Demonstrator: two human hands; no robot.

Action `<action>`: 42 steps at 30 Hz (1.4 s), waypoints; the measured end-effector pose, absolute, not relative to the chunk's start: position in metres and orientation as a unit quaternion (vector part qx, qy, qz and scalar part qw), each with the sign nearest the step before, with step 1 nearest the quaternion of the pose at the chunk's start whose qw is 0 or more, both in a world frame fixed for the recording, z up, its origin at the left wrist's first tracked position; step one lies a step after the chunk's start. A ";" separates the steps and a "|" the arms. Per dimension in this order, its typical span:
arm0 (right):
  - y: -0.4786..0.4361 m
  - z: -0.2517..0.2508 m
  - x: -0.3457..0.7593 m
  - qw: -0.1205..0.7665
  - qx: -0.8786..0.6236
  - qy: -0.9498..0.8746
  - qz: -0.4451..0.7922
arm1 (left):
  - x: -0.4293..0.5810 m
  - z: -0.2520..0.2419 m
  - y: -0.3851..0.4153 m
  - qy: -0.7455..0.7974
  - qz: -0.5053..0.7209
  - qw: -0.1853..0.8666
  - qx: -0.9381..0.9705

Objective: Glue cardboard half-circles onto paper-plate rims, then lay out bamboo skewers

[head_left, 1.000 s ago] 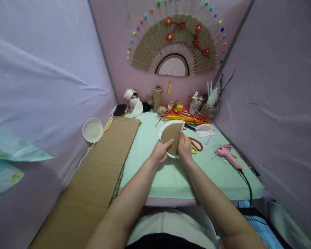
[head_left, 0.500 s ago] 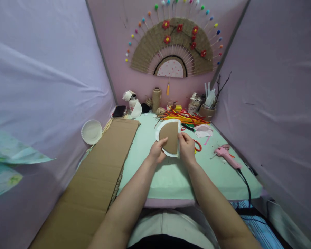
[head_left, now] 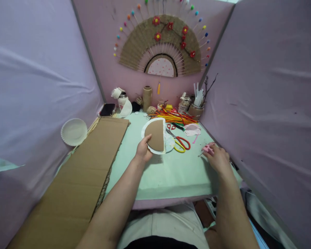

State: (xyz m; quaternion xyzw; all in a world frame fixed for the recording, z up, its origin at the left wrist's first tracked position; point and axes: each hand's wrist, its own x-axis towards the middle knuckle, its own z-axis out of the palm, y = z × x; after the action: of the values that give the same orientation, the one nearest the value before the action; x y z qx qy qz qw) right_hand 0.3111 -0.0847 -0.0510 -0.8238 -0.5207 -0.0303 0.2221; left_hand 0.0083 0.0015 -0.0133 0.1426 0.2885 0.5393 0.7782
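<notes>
My left hand (head_left: 143,151) pinches the near left edge of a white paper plate (head_left: 146,125), holding a brown cardboard half-circle (head_left: 155,135) flat against it. The plate is tilted up above the mint green table (head_left: 168,173). My right hand (head_left: 217,159) lies at the right edge of the table, on top of a pink glue gun (head_left: 208,148). Its fingers curl over the gun's body, and most of the gun is hidden beneath them.
Red and yellow scissors (head_left: 180,141) lie just right of the plate. A long cardboard sheet (head_left: 75,180) covers the left side, with another paper plate (head_left: 74,131) beside it. Coloured sticks (head_left: 176,117), twine spools, jars and a phone (head_left: 107,109) crowd the back edge.
My right hand let go of the plate and cardboard and moved right to the glue gun. The left hand alone keeps the plate and half-circle. The view shifted right.
</notes>
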 end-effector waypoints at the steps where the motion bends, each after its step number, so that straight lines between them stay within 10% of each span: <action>1: -0.089 -0.056 0.319 0.178 -0.838 -0.515 -0.038 | 0.009 -0.013 0.001 0.291 0.539 0.778 0.141; 11: -0.085 -0.063 0.341 0.136 -0.875 -0.465 -0.006 | 0.008 -0.011 -0.002 0.303 0.534 0.772 0.164; 22: -0.112 -0.002 0.241 0.695 -0.565 -0.329 0.299 | 0.009 -0.014 -0.006 0.291 0.525 0.770 0.220; 42: -0.100 -0.019 0.176 0.599 -0.603 -0.450 0.275 | 0.015 -0.016 -0.012 0.297 0.518 0.735 0.321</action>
State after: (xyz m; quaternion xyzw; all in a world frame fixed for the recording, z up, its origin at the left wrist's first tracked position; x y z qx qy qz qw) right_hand 0.1756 -0.0997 -0.0188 -0.6035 -0.4496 0.2746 0.5985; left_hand 0.0151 -0.0116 -0.0164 0.3210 0.2970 0.5183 0.7349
